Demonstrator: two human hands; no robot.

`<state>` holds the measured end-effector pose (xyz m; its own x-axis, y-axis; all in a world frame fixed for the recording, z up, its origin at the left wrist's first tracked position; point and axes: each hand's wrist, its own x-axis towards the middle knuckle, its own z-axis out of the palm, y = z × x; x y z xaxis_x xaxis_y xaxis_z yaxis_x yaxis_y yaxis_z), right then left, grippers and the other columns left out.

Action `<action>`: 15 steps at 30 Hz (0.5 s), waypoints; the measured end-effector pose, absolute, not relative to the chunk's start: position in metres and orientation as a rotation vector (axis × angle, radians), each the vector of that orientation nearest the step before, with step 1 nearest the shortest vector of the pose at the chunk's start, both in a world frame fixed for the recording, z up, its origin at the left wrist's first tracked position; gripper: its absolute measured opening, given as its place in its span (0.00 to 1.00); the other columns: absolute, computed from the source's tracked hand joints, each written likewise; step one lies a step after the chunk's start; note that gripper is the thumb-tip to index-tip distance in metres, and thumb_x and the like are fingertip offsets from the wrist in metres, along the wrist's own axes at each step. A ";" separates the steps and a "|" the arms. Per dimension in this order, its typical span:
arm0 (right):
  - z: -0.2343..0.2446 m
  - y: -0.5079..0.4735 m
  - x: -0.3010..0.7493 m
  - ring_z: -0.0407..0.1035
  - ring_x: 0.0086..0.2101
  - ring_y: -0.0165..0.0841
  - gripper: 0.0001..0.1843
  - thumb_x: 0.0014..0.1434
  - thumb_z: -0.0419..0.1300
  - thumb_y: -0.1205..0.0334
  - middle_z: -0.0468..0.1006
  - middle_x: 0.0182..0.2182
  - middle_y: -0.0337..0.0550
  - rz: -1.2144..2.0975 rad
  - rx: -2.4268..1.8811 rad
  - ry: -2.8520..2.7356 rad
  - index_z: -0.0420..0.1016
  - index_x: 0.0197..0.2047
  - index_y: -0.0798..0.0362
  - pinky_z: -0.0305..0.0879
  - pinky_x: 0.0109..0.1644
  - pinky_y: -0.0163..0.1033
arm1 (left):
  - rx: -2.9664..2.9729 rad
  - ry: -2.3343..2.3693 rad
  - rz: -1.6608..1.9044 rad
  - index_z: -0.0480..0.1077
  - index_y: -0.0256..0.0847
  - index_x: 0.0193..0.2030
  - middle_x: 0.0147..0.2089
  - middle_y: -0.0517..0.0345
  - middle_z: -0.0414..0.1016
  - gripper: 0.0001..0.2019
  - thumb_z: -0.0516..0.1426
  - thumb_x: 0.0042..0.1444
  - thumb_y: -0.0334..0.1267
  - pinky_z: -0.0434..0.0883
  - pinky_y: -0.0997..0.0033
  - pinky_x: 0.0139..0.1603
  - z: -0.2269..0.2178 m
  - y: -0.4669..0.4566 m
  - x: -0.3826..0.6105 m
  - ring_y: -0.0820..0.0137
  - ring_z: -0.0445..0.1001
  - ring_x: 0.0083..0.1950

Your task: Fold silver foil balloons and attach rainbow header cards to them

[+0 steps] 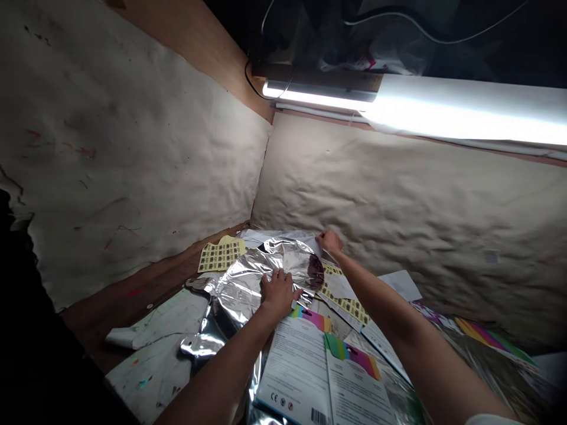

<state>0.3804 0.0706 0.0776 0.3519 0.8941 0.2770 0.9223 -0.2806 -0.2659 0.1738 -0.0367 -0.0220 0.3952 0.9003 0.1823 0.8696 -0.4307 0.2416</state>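
A crumpled silver foil balloon lies flat across the cluttered work surface. Resting on it is my left hand, fingers spread and slightly bent. Farther back, my right hand is closed in a pinch at the right edge of a thin white sheet, which lies behind the foil. The fingertips are partly hidden there. Just in front of my left hand are two white printed packages with rainbow-coloured tops, lying back side up and overlapping the foil.
Yellow sticker sheets lie left of the foil, and another yellow sheet lies under my right forearm. Colourful packs lie at the right. Paper-covered walls enclose the back and left. A lit tube lamp hangs above.
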 end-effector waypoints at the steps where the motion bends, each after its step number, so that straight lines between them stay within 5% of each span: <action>1: 0.086 0.071 0.386 0.71 0.48 0.38 0.17 0.66 0.59 0.55 0.73 0.52 0.48 -0.135 -2.247 -1.596 0.70 0.55 0.54 0.71 0.51 0.50 | 2.535 1.616 0.434 0.59 0.43 0.68 0.72 0.40 0.55 0.31 0.40 0.66 0.58 0.49 0.38 0.67 -0.022 -0.037 0.173 0.51 0.51 0.72; 8: 0.143 0.039 0.447 0.73 0.48 0.43 0.14 0.62 0.57 0.59 0.81 0.46 0.48 -0.339 -2.242 -1.495 0.82 0.47 0.49 0.65 0.46 0.38 | 2.563 1.615 0.439 0.62 0.44 0.65 0.70 0.40 0.58 0.28 0.44 0.66 0.56 0.52 0.40 0.65 -0.019 -0.039 0.172 0.51 0.53 0.71; 15: 0.154 -0.032 0.504 0.71 0.51 0.45 0.15 0.65 0.56 0.57 0.78 0.49 0.54 -0.480 -2.228 -1.348 0.82 0.47 0.52 0.62 0.49 0.40 | 2.604 1.601 0.458 0.63 0.40 0.64 0.69 0.38 0.59 0.27 0.43 0.67 0.53 0.54 0.40 0.65 -0.017 -0.039 0.171 0.50 0.55 0.71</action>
<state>0.5037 -0.0322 0.1539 0.4511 0.7195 0.5280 0.8913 -0.3937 -0.2251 0.1711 -0.0392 -0.0173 0.4201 0.8796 0.2233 0.8647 -0.4626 0.1957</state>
